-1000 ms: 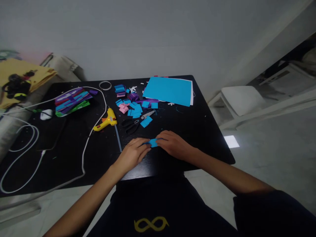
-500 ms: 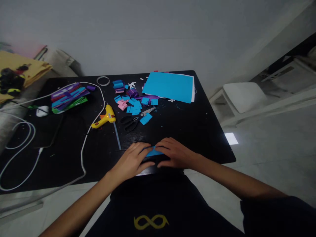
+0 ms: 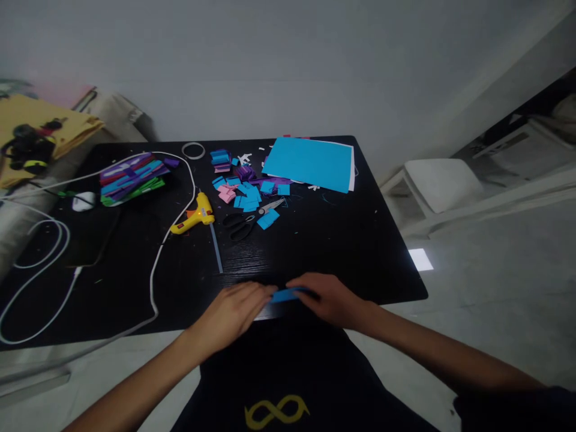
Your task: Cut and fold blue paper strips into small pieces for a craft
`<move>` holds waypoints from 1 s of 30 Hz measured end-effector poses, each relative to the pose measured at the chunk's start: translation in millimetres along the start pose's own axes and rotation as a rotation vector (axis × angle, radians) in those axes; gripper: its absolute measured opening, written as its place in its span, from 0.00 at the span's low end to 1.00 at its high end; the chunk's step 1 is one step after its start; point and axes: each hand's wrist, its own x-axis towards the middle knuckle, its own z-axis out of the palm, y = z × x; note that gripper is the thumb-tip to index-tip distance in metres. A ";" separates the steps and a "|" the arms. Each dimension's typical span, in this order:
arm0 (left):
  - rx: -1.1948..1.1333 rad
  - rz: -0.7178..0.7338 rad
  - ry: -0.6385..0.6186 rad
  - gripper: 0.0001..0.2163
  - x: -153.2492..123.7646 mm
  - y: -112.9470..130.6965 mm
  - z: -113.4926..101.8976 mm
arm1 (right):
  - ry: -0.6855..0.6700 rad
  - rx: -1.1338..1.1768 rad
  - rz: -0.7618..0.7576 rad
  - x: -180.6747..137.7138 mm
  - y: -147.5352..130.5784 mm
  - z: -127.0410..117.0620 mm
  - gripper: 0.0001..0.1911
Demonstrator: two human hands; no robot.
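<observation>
Between my two hands, at the table's front edge, is a narrow blue strip of paper [image 3: 283, 295]. My left hand [image 3: 240, 307] grips its left end, fingers closed together. The right end is pinched between the thumb and fingers of my right hand [image 3: 324, 295]. Beyond them lie black-handled scissors [image 3: 270, 207] with the blades pointing right, beside small cut blue paper pieces [image 3: 247, 195] and a few pink ones [image 3: 227, 192]. A yellow glue gun [image 3: 198, 215] with a glue stick [image 3: 216, 247] in its back rests to the left.
Blue sheets [image 3: 310, 163] lie over white paper at the back right of the black table [image 3: 351, 246]. Bundled coloured strips [image 3: 132, 179], a tape ring [image 3: 193, 150] and a white cable [image 3: 153, 282] are on the left. A white stool [image 3: 443, 183] stands to the right.
Both hands have moved slightly toward my body with the blue strip. My fingers, spread over the paper before, are now closed on its ends, and the strip looks narrower.
</observation>
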 end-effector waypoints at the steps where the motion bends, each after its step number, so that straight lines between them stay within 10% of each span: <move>1: -0.027 -0.035 0.024 0.13 5.1 -5.6 -3.4 | 0.005 0.035 0.033 8.6 2.8 -5.3 0.13; 11: -0.143 -0.203 0.086 0.10 37.8 -58.1 -7.1 | 0.047 0.038 0.131 59.1 37.3 -23.8 0.08; 30: 0.052 -0.258 0.036 0.10 46.6 -53.1 -8.6 | 0.041 -0.238 0.191 60.8 31.9 -17.1 0.08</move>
